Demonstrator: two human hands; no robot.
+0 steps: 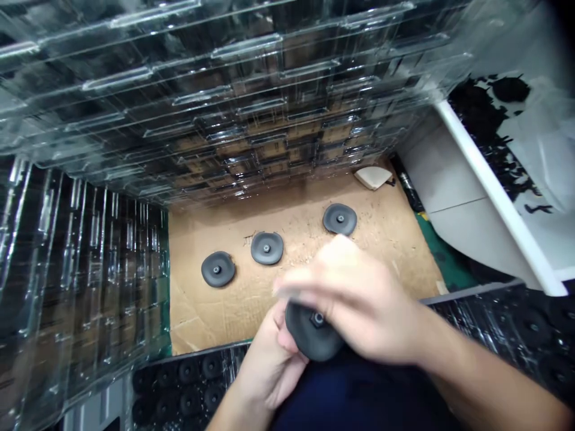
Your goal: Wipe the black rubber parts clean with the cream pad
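My left hand [276, 353] grips a round black rubber disc [314, 338] with a metal nut at its centre, close to my body. My right hand [354, 293] lies across the disc's upper edge, its fingers closed and blurred. What those fingers pinch is hidden. Beyond my hands, three similar discs lie apart on the cardboard: a left disc [218, 269], a middle disc [266, 248] and a right disc [340, 219]. Each has its nut facing up.
The cardboard sheet [197, 323] is walled by stacks of clear plastic trays behind [251, 108] and at left [85, 257]. A white wedge-shaped piece [373, 177] sits at its far right. Trays of black parts [188, 389] flank me. A white-edged bin [494, 191] stands right, near black scraps [485, 120].
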